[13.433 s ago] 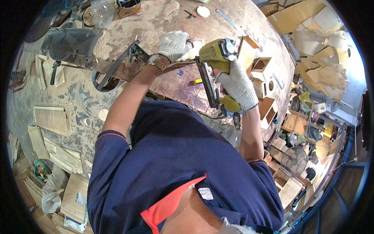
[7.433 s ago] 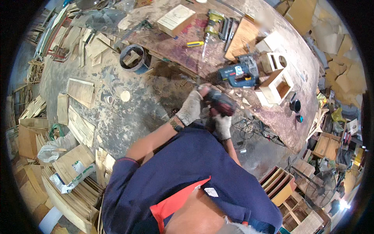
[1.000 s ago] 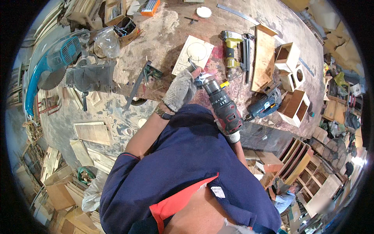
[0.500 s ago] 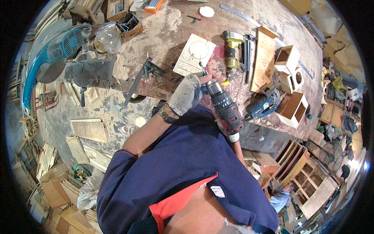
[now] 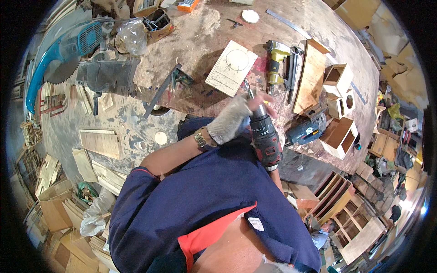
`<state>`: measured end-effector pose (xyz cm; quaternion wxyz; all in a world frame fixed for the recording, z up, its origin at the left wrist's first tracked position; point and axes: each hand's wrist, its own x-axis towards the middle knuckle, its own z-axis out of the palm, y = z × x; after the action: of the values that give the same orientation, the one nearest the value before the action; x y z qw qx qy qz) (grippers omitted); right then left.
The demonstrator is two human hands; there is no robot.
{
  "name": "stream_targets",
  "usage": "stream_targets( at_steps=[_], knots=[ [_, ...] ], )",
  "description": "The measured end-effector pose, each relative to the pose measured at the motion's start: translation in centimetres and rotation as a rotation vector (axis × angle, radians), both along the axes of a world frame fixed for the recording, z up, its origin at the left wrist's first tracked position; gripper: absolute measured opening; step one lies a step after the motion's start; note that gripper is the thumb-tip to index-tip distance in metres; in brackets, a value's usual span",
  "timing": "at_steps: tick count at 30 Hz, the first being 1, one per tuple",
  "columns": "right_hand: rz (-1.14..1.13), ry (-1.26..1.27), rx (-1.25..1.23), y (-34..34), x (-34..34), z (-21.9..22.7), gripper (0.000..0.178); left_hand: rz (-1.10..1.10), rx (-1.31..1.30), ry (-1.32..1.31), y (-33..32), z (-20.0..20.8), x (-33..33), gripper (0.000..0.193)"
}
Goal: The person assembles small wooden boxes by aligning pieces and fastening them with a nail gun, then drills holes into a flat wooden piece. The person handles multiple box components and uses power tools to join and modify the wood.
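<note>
A black and red cordless drill (image 5: pixel 266 142) points away from me in front of my chest, a bit (image 5: pixel 249 89) at its tip. My left hand (image 5: pixel 233 119), in a grey fingertip-less glove with a watch at the wrist, is around the drill's chuck; the bare fingertips are blurred. Under the drill body, my right hand (image 5: pixel 273 167) is mostly hidden, with only a bit of glove cuff showing; it holds the drill from below. Just beyond the bit lies a pale wooden board (image 5: pixel 231 68) with a circle and lines drawn on it.
Right of the board lie a yellow-green nailer (image 5: pixel 276 63), a long plank (image 5: pixel 307 75), a blue jigsaw (image 5: pixel 306 129) and small wooden boxes (image 5: pixel 339 134). A black square (image 5: pixel 163 91) lies left. A blue miter saw (image 5: pixel 68 57) stands at far left. Another person (image 5: pixel 321 232) is behind at lower right.
My left hand has shifted right and slightly down along the chuck and is now blurred. The drill has turned a little more upright in view. The whole view has shifted slightly.
</note>
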<state>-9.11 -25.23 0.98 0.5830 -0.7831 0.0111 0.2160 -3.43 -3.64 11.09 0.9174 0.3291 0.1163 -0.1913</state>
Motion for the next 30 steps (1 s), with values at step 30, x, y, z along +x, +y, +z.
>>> stream_targets(
  at_steps=[30],
  knots=[
    [-0.009, -0.290, -0.314, -0.6, 2.1, 4.9, 0.053, 0.327, 1.091, -0.141, 7.1, -12.5, 4.0, 0.025]
  ],
)
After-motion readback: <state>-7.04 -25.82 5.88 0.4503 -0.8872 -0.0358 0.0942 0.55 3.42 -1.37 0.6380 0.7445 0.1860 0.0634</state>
